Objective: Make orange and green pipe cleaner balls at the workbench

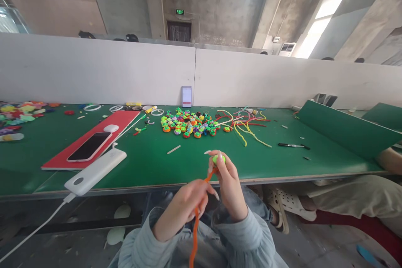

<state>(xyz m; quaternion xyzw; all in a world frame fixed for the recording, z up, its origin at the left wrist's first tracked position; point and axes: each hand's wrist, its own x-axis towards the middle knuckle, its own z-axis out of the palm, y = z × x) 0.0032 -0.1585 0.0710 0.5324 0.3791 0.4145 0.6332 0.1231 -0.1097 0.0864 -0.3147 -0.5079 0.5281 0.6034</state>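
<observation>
My right hand (pixel 228 179) pinches a small lime-green piece (pixel 219 159) between thumb and fingers, just past the table's front edge. An orange pipe cleaner (pixel 195 234) runs from that piece down through my left hand (pixel 192 197) and hangs over my lap. The fingers of my left hand are closed around the pipe cleaner. Beyond my hands lies a heap of small colourful pipe-cleaner pieces (pixel 188 124), many orange, green, purple or red. Loose yellow and red pipe cleaners (pixel 243 127) spread out to the right of the heap.
At left, a red folder (pixel 63 150) carries a phone (pixel 89 146); a white power strip (pixel 96 171) sits at the table edge. A black marker (pixel 293 145) lies at right. Another phone (pixel 186 96) leans on the white partition (pixel 125 71). A person's leg (pixel 348 197) is at right.
</observation>
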